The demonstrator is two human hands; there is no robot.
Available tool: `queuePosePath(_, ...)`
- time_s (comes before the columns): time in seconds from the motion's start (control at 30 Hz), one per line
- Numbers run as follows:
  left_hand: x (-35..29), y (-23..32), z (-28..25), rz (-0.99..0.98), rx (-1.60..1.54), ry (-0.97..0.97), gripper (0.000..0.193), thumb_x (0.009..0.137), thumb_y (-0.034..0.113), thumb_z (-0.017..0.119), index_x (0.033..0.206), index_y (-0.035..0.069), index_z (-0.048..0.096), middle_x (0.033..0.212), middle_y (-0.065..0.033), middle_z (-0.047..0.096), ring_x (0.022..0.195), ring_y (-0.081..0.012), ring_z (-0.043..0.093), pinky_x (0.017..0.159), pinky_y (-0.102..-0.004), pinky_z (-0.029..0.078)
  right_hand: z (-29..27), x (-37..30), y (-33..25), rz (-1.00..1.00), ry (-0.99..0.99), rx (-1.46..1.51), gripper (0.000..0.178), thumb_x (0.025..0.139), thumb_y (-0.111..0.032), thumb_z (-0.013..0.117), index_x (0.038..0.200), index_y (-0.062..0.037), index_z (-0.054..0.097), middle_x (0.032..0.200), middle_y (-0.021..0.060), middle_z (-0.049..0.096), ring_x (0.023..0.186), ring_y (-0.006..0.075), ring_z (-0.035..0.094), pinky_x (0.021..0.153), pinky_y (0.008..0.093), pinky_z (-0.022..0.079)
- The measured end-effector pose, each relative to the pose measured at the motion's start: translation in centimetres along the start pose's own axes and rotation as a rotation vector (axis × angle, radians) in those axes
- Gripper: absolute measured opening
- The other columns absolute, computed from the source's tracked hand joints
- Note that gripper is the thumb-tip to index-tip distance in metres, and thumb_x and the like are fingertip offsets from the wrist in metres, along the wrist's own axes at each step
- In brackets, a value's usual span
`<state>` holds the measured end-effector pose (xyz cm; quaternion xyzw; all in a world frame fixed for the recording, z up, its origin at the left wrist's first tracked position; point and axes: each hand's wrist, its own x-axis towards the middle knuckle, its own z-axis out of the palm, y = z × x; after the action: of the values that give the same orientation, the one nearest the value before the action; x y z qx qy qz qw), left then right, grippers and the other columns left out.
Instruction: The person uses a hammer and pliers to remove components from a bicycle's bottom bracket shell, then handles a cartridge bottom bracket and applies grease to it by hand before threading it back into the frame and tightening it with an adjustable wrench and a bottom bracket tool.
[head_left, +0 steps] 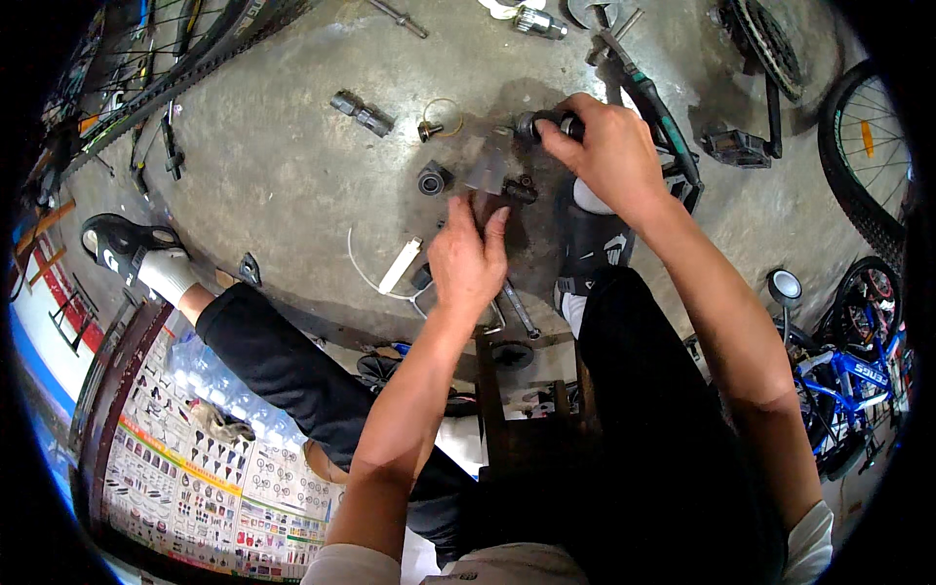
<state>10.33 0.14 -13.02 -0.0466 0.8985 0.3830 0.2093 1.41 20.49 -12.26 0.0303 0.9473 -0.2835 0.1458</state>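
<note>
So the left hand point(466, 263) has its thumb and fingers pinched in around a brown piece point(490, 203) with a greyish end that's pretty blurred, so I can't tell what it is exactly. It's out in front of the person, between their feet, over the concrete floor point(263, 146). The right hand point(616, 146) is curled around a dark round part point(531, 125), fingers wrapped well over it, just up and to the right of the brown piece. A small black fitting point(524, 190) is right next to the brown piece, can't tell if they're touching. Left of that there's a chunky black part with a round hole point(434, 178), then a brass-coloured bit point(427, 130) by a thin ring, and a dark stubby cylinder point(361, 112) further out. Near the left wrist you've got a white stick-shaped thing point(401, 265) and a thin curved cord, plus a metal wrench point(521, 310) lower down. Over on the right is a crank with a black pedal point(738, 148), a bike wheel point(863, 146) and a blue bike point(848, 380).
</note>
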Motion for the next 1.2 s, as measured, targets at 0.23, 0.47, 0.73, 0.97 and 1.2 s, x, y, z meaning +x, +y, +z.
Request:
queuePosePath(0.23,-0.7,1.6,-1.5,0.268,-0.096,0.227,0.038,0.096,0.026,0.065,0.115,-0.004,0.052,0.078,-0.0245,0.066,0.073,-0.0484,0.066,0.063,-0.0525,0.051,-0.1,0.0,-0.1,0.045,-0.039,-0.004,0.043,0.086,-0.038,0.074,0.080,0.0034,0.065,0.067,0.0252,0.065,0.069,0.0436,0.068,0.064,0.0508,0.055)
queuePosePath(0.47,0.0,1.5,-0.1,-0.042,0.009,0.097,0.036,0.094,0.024,0.067,0.111,-0.005,0.053,0.076,-0.0256,0.066,0.073,-0.0485,0.066,0.063,-0.0529,0.052,0.1,-0.3,0.1,0.010,-0.009,-0.002,0.043,0.086,-0.038,0.074,0.079,0.0037,0.064,0.068,0.0255,0.065,0.070,0.0437,0.068,0.065,0.0510,0.055)
queuePosePath(0.73,0.4,1.2,0.3,-0.117,0.110,-0.055,0.037,0.097,0.026,0.064,0.116,-0.003,0.051,0.082,-0.0290,0.067,0.073,-0.0501,0.065,0.064,-0.0555,0.050,0.0,0.1,0.1,0.018,0.011,0.018,0.045,0.085,-0.039,0.074,0.077,0.0034,0.064,0.069,0.0255,0.065,0.070,0.0446,0.067,0.066,0.0506,0.055)
queuePosePath(0.97,-0.5,1.8,-0.4,-0.018,-0.201,0.090,0.039,0.098,0.026,0.062,0.118,-0.006,0.050,0.084,-0.0295,0.067,0.080,-0.0507,0.065,0.066,-0.0541,0.048,-0.5,0.6,-0.9,0.153,-0.071,-0.012,0.042,0.087,-0.038,0.070,0.084,0.0036,0.070,0.072,0.0250,0.068,0.073,0.0426,0.069,0.070,0.0494,0.056)
queuePosePath(1.2,-0.1,0.9,0.2,-0.080,-0.164,-0.014,0.040,0.098,0.027,0.062,0.118,-0.006,0.051,0.084,-0.0306,0.067,0.079,-0.0520,0.064,0.066,-0.0550,0.048,-0.6,0.6,-1.3,0.203,-0.036,0.212,0.033,0.089,-0.035,0.068,0.099,-0.0048,0.076,0.080,0.0201,0.072,0.080,0.0399,0.071,0.077,0.0450,0.057)
